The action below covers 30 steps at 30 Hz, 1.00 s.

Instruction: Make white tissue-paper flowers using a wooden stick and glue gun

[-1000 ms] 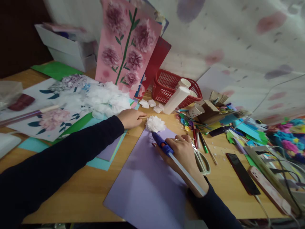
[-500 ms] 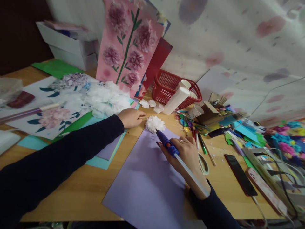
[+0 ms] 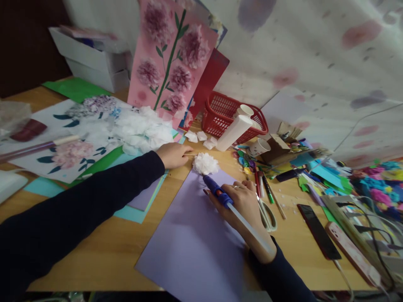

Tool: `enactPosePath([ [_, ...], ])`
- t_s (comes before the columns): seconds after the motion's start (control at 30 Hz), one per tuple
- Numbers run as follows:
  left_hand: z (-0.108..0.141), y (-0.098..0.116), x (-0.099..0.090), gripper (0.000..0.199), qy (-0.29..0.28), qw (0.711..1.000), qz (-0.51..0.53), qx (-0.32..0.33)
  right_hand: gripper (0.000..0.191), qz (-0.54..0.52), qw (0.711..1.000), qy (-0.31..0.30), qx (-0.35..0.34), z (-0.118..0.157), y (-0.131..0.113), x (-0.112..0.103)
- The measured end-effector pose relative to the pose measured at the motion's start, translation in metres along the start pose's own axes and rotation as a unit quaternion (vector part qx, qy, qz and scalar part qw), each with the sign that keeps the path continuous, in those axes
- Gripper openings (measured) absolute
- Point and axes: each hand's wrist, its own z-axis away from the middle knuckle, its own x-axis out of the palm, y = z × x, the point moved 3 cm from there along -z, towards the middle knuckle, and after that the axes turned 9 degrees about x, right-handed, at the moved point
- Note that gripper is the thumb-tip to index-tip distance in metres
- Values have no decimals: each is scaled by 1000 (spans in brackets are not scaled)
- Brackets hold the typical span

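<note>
My left hand [image 3: 173,156] is closed, its fingers pinching a thin wooden stick [image 3: 190,154] that points at a white paper flower [image 3: 205,163]. The flower sits at the top edge of a lilac sheet of paper [image 3: 189,239]. In my right hand [image 3: 245,207] is a blue hot glue gun [image 3: 216,191], with a long clear glue stick [image 3: 248,226] sticking out of its back. The gun's nozzle is just below the flower's lower edge; whether they touch I cannot tell. White-handled scissors [image 3: 268,216] lie partly hidden behind my right hand.
Loose white paper petals [image 3: 138,128] are heaped at the left. Behind stand a pink flower picture [image 3: 168,63] and a red basket [image 3: 217,113] with white paper cups. Pens, a black phone [image 3: 318,231] and a power strip [image 3: 352,226] lie to the right.
The glue gun has shifted slightly down and left, its nozzle drawing back from the flower's petals. More of the scissors shows now. My left hand stays almost still.
</note>
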Motion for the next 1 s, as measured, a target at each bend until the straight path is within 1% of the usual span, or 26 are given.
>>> enactPosePath([
  [0.13,-1,0,0,51,0,1000,2,0,41,-7,1000,-9,17,0,3,0],
  [0.27,-2,-1,1,50,-1,1000,-1,-1,41,-8,999,-1,37,2,7,-1],
  [0.5,-1,0,0,48,11,1000,3,-2,38,-13,999,4,48,3,7,-1],
  [0.7,0,1,-2,48,7,1000,2,-8,42,-16,999,12,39,2,6,1],
  [1.0,0,0,-1,49,9,1000,-5,-5,44,-6,1000,-19,22,4,4,2],
])
